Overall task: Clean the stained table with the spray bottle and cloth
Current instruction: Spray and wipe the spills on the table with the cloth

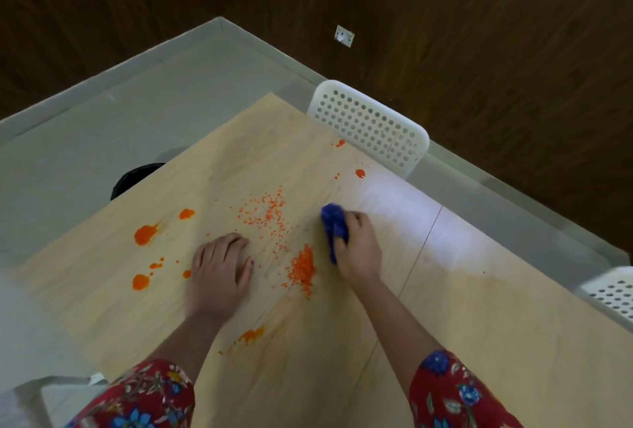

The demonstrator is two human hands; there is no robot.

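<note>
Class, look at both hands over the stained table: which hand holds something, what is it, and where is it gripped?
The right hand grips the bunched blue cloth around its near end, against the table. The left hand holds nothing; it rests flat on the wood.

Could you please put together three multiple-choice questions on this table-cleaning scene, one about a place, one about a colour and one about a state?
1. Where does the heap of orange crumbs lie on the table?
A. Between the two hands
B. In a bowl
C. Left of both hands

2. What colour is the cloth?
A. Yellow
B. Blue
C. White

3. What is the left hand doing?
A. Gripping a brush
B. Resting on the table, holding nothing
C. Pinching the cloth

Answers:
1 A, the heap sits between the left hand and the right hand.
2 B, the bunched cloth in the right hand's grip is blue.
3 B, its palm and fingers lie on the wood.
</note>
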